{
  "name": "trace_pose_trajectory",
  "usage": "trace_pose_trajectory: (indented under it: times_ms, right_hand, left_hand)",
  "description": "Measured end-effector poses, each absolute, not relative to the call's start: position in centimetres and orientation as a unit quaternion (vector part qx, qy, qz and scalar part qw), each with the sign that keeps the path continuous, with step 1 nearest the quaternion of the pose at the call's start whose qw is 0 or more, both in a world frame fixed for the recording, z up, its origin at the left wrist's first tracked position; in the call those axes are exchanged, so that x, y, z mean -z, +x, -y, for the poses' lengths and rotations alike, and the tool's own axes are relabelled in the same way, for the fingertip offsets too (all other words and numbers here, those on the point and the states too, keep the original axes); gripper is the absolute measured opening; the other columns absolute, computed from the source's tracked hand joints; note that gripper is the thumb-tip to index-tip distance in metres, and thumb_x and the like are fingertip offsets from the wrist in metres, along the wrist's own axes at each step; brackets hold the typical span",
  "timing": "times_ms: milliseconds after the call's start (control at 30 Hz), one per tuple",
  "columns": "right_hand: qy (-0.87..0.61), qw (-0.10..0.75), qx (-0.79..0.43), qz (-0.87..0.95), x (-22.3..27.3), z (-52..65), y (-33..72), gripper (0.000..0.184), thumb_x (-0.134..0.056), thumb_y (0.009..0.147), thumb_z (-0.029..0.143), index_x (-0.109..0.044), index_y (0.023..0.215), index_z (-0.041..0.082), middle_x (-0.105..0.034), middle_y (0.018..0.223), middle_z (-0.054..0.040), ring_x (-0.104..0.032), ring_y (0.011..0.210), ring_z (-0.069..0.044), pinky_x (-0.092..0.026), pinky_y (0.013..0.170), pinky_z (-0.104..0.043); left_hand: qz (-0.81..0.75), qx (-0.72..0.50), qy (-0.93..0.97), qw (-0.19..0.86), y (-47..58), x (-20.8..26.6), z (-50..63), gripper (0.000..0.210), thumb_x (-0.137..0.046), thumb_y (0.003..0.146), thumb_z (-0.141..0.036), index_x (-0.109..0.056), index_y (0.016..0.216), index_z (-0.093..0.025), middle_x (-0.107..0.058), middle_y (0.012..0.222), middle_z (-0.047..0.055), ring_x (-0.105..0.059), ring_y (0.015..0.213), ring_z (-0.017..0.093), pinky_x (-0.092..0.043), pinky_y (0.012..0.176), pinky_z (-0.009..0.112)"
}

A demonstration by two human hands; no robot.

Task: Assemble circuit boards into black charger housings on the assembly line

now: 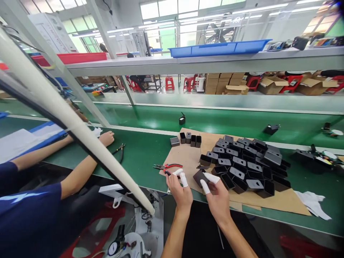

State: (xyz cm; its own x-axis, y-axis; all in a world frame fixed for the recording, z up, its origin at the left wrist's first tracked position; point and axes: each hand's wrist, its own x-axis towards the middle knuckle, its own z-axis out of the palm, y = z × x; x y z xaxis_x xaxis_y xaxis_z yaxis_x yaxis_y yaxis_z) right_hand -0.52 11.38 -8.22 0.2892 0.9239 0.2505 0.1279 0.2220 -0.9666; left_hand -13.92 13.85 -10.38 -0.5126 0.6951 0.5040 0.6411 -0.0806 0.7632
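My right hand [218, 197] pinches a small black rectangular housing [200, 178] between thumb and finger, over the front edge of the cardboard. White finger cots cover some fingertips on both hands. My left hand [179, 190] is curled at the lower handle of the red-and-black pliers [172, 166]; its fingers hide the handle's end. The pliers' jaws point left. Just right of my right hand, many open black housings [238, 161] are packed together on the cardboard sheet [185, 156]. Several more housings [193, 139] stand in a short row at the back.
Left, a co-worker's hand [106, 138] rests by another pair of pliers [120, 150]. A slanted white pole [80, 125] crosses the view. Black adapters [182, 119] stand along the back. A white cloth [313, 204] and more black parts [313, 159] lie right.
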Motion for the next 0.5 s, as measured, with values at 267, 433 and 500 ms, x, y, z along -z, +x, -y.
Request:
trace_pose_trajectory:
  times_ms: [267,433,500]
  right_hand:
    - [-0.278,0.641,-0.712,0.068,-3.8,-8.6,-1.4,0.04,-0.091,0.086,0.038,-0.078,0.122,0.025,-0.078,0.135,-0.004,-0.08,0.099,-0.013,-0.068,0.096,-0.026]
    - [-0.216,0.628,-0.747,0.033,-6.9,-7.5,-1.0,0.031,-0.09,0.087,0.028,-0.081,0.116,0.026,-0.082,0.128,-0.0023,-0.081,0.094,-0.013,-0.071,0.086,-0.023]
    - [-0.202,0.629,-0.75,0.036,-7.3,-7.2,-1.0,0.03,-0.091,0.086,0.025,-0.081,0.114,0.026,-0.083,0.125,-0.0011,-0.08,0.092,-0.012,-0.07,0.084,-0.02]
  left_hand:
    - [-0.678,-0.533,0.506,0.024,-13.8,10.5,-14.2,0.029,-0.044,0.108,-0.038,-0.068,0.104,-0.022,-0.074,0.101,0.01,-0.067,0.104,0.029,-0.035,0.126,0.06]
    - [-0.684,-0.524,0.507,0.019,-13.7,10.7,-14.5,0.027,-0.043,0.106,-0.037,-0.065,0.098,-0.023,-0.072,0.099,0.01,-0.066,0.104,0.029,-0.038,0.122,0.06]
    - [-0.69,-0.514,0.51,0.018,-13.7,10.7,-14.5,0.027,-0.043,0.105,-0.036,-0.065,0.099,-0.022,-0.072,0.099,0.01,-0.066,0.105,0.029,-0.041,0.119,0.059]
